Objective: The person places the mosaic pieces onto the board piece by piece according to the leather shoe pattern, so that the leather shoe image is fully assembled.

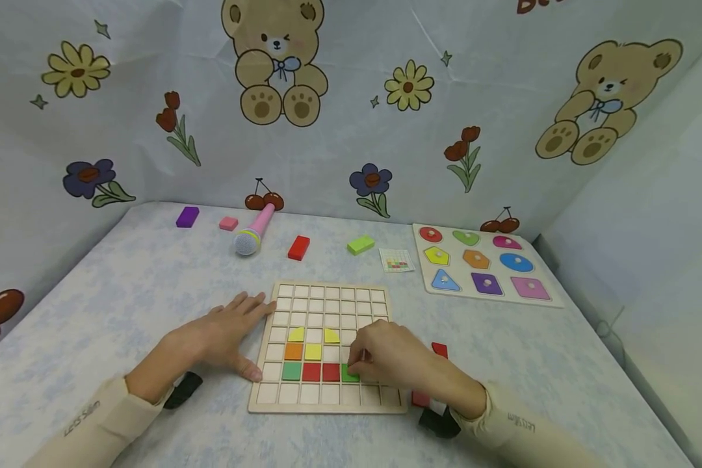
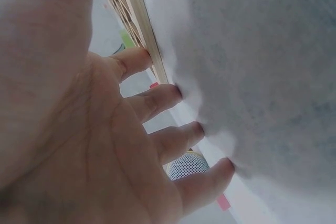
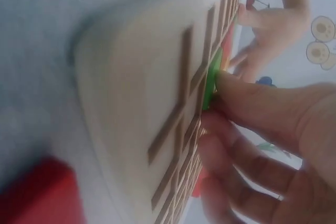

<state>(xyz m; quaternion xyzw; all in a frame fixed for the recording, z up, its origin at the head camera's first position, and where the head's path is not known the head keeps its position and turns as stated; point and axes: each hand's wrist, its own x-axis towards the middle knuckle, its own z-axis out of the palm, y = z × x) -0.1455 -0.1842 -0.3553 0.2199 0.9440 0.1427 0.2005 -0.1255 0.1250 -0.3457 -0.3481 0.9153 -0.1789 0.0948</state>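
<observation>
A wooden grid board (image 1: 326, 407) lies in front of me, with yellow, orange, green and red tiles in its lower rows. My right hand (image 1: 386, 357) pinches a green tile (image 1: 349, 374) at the right end of the green-red-red row. In the right wrist view the fingertips (image 3: 247, 95) squeeze the green tile (image 3: 211, 80), which stands on edge in a cell of the board (image 3: 131, 103). My left hand (image 1: 228, 331) lies flat on the table at the board's left edge, holding nothing. The left wrist view shows straight fingers (image 2: 163, 98) pressing the table beside the board's rim (image 2: 147, 40).
Two red pieces (image 1: 439, 350) lie right of the board. Further back are a pink toy microphone (image 1: 253, 233), purple (image 1: 187, 216), pink (image 1: 228, 223), red (image 1: 298, 247) and green (image 1: 360, 245) blocks, a small pattern card (image 1: 396, 260) and a shape puzzle board (image 1: 552, 300).
</observation>
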